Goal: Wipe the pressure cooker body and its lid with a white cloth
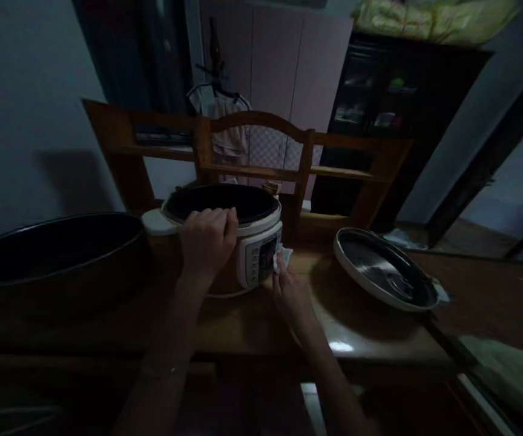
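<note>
An electric pressure cooker (261,229) with a white rim and a button panel (253,266) stands lidless on a wooden desk (261,327). My left hand (210,237) is closed over the near edge of its rim. In my right hand (292,293) a small white cloth or tissue (282,257) is pinched, pressed against the right side of the control panel. The cooker's dark inside shows, but its bottom is hidden. To the right lies a round lid (386,269), its dark and metal underside facing up.
A large dark pot (120,257) stands close on the left. Behind the cooker rises the desk's wooden shelf frame (255,121). Pink wardrobe doors (275,66) and a black cabinet (393,91) are farther back. A pale bundle (511,369) lies at the lower right.
</note>
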The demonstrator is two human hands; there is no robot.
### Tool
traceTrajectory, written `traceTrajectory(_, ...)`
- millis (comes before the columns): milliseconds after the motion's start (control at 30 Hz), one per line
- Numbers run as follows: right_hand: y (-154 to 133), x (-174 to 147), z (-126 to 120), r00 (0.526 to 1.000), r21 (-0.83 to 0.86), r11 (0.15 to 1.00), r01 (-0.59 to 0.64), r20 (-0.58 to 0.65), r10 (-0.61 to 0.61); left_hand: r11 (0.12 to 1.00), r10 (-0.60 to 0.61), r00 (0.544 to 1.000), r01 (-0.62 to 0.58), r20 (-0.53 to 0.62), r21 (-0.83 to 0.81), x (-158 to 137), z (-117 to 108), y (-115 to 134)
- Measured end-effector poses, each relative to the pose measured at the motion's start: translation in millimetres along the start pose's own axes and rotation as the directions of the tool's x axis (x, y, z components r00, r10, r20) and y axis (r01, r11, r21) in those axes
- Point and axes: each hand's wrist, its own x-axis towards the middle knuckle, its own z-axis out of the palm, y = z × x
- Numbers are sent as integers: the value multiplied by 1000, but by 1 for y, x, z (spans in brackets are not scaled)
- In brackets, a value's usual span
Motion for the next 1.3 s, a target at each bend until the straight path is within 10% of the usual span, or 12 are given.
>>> traceTrajectory(667,3,-20,-7,995,-108,994,0,100,10,1000,2,1000,-3,-21,-28,-1,1,-1)
traceTrajectory(933,-1,10,-46,989,36,996,87,-126,-82,999,-19,999,17,-31,-50,-1,4,-2)
traceTrajectory(1300,-18,4,-22,999,-65,997,41,-11,-42,998,-15,1000,13,-25,-61,-1,0,-1)
